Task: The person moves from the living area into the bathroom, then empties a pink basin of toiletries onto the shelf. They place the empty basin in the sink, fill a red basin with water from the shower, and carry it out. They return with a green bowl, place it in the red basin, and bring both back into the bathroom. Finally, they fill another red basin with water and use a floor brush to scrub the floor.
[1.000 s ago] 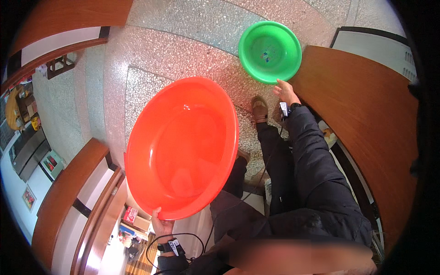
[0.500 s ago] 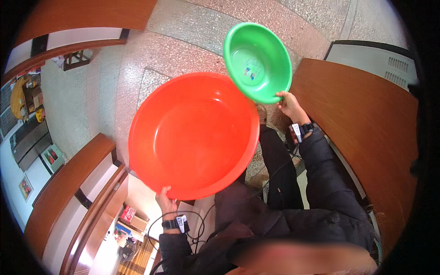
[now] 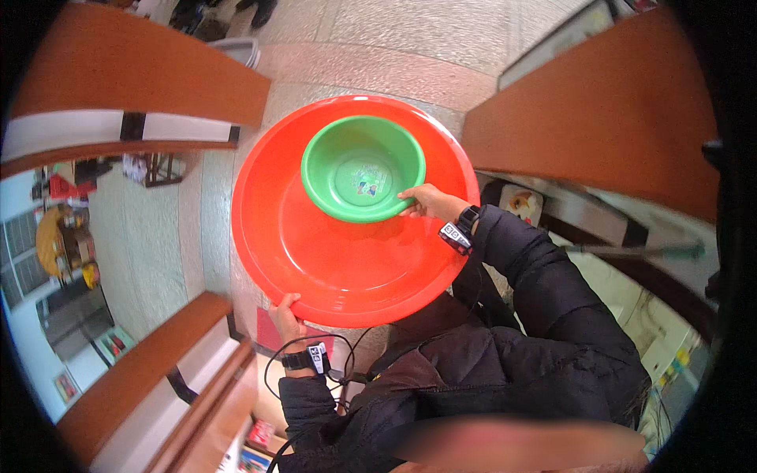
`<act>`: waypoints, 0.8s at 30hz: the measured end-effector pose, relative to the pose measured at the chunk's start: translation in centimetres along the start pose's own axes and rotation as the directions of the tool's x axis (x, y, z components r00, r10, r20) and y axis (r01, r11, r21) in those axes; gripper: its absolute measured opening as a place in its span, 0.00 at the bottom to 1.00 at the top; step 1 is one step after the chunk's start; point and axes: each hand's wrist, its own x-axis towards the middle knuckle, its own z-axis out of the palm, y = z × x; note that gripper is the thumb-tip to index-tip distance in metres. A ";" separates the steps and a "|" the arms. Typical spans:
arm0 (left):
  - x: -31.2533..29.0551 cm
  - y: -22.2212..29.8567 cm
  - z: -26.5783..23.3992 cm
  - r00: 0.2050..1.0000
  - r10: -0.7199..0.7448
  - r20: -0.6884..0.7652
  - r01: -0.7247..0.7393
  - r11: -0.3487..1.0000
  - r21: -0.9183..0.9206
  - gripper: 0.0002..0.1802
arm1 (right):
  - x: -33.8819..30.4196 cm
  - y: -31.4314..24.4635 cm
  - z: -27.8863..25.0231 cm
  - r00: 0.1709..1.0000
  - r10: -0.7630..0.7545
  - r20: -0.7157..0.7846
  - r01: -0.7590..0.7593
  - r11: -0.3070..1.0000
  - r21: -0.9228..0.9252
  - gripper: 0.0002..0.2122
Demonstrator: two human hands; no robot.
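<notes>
A large red plastic basin (image 3: 315, 276) is held out in front of me, its hollow facing up. My left hand (image 3: 287, 322) grips its near-left rim, with the thumb over the edge. Above the red basin's hollow is a smaller green plastic basin (image 3: 339, 177), with a printed sticker on its bottom. My right hand (image 3: 426, 201) pinches the green basin's near-right rim. Whether the green basin touches the red one cannot be made out. Both wrists carry black straps with small labelled devices.
Brown wooden tops stand on both sides: a counter (image 3: 150, 79) far left, another (image 3: 150, 370) near left, and a panel (image 3: 599, 102) at right. Speckled floor (image 3: 378, 71) runs between them. A black cable (image 3: 272, 370) loops by my left wrist. A person's dark shoe (image 3: 264, 12) shows far off.
The green basin has moved left from beyond the red basin's right edge to over its hollow, still in my right hand. The surroundings have shifted as I moved.
</notes>
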 end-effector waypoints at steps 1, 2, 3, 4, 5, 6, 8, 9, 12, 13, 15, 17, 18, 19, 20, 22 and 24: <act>0.2 0.7 -0.7 1.000 -0.028 -0.005 0.028 0.999 0.038 0.24 | -1.0 1.0 0.2 1.000 -0.021 -0.002 0.022 0.999 0.042 0.11; 0.6 1.3 -1.2 0.999 -0.025 0.035 0.022 0.998 0.061 0.24 | -1.8 1.9 0.2 0.999 -0.047 -0.014 0.048 0.996 0.079 0.11; 0.9 2.1 -1.9 0.996 0.018 0.083 -0.025 0.996 0.080 0.23 | -2.5 3.2 0.7 0.998 -0.065 -0.011 0.066 0.989 0.132 0.12; 1.3 2.4 -2.0 0.995 0.022 0.093 -0.037 0.987 0.158 0.22 | -3.5 4.6 0.5 0.996 -0.087 -0.003 0.086 0.984 0.156 0.12; 1.6 2.6 -1.9 0.989 0.004 0.147 -0.028 0.986 0.164 0.21 | -4.2 5.8 -0.3 0.992 -0.124 0.003 0.121 0.973 0.194 0.12; 1.9 2.6 -1.6 0.986 -0.010 0.167 -0.020 0.984 0.180 0.21 | -4.8 7.2 -1.0 0.990 -0.143 -0.011 0.142 0.963 0.231 0.12; 2.0 2.1 -0.2 0.965 0.014 0.261 -0.060 0.983 0.172 0.18 | -5.8 9.6 -2.8 0.970 -0.243 0.002 0.232 0.930 0.286 0.13; 2.0 2.1 0.5 0.962 -0.045 0.269 -0.024 0.969 0.246 0.17 | -6.3 10.6 -3.8 0.975 -0.217 -0.050 0.222 0.929 0.296 0.13; 0.0 -0.3 3.2 0.929 -0.104 0.356 -0.042 0.924 0.379 0.09 | -7.8 15.0 -9.3 0.974 -0.201 -0.100 0.223 0.926 0.304 0.14; -0.5 -0.7 4.1 0.940 -0.147 0.307 -0.010 0.890 0.457 0.08 | -8.2 16.5 -10.4 0.966 -0.233 -0.110 0.256 0.908 0.333 0.13; -1.9 -1.5 5.0 0.937 -0.210 0.278 0.019 0.827 0.562 0.04 | -9.5 20.6 -11.1 0.958 -0.242 -0.155 0.284 0.883 0.375 0.11; -2.3 -2.3 6.2 0.872 -0.296 0.391 0.006 0.804 0.595 0.02 | -11.9 23.7 -12.6 0.930 -0.305 -0.204 0.362 0.854 0.373 0.12; -2.3 -2.8 6.5 0.840 -0.349 0.416 0.022 0.787 0.616 0.02 | -13.3 25.6 -13.5 0.930 -0.295 -0.219 0.361 0.844 0.397 0.12; -2.3 -2.9 7.0 0.768 -0.434 0.471 0.043 0.770 0.637 0.02 | -14.8 27.3 -13.9 0.930 -0.286 -0.233 0.361 0.832 0.421 0.12; -2.1 -3.1 7.5 0.711 -0.467 0.526 -0.022 0.732 0.681 0.02 | -16.5 28.6 -14.3 0.920 -0.282 -0.271 0.379 0.814 0.439 0.13; -1.8 -3.1 8.5 0.668 -0.567 0.482 -0.002 0.647 0.763 0.02 | -20.3 31.0 -13.3 0.862 -0.314 -0.398 0.477 0.768 0.427 0.11; -2.1 -2.8 9.4 0.629 -0.615 0.476 0.032 0.632 0.774 0.03 | -24.4 32.5 -12.4 0.781 -0.377 -0.498 0.583 0.724 0.367 0.10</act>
